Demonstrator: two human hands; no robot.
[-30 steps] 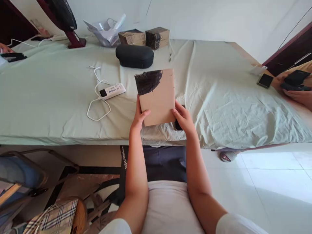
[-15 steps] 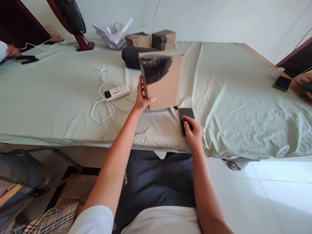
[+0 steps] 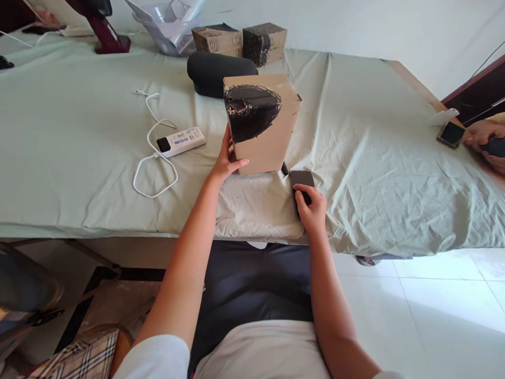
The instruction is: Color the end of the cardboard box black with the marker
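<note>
One cardboard box [image 3: 264, 152], tan, top and front faces in view, over the middle of the counter [image 3: 371, 158], just in front of a black case [image 3: 213, 73]. Big black scribbled patch [image 3: 254, 113] at upper left, running over the top edge from one face to the other; mostly solid fill, loose looping strokes along its rim, pale specks at the corner. Few short dark ticks on the right edge, rest of front bare. Bottom resting on counter or not: can't tell. Left hand [image 3: 226, 162] on lower left side, fingers closed round the edge, thumb across the front, gripping the box. Right hand [image 3: 312, 206] over a dark smartphone [image 3: 302, 179], fingers curled in narrow; anything pinched, can't tell. White power bank [image 3: 183, 141] with looped cable [image 3: 152, 197] off to the left, two more black-marked cardboard boxes [image 3: 276, 43] at the back.
</note>
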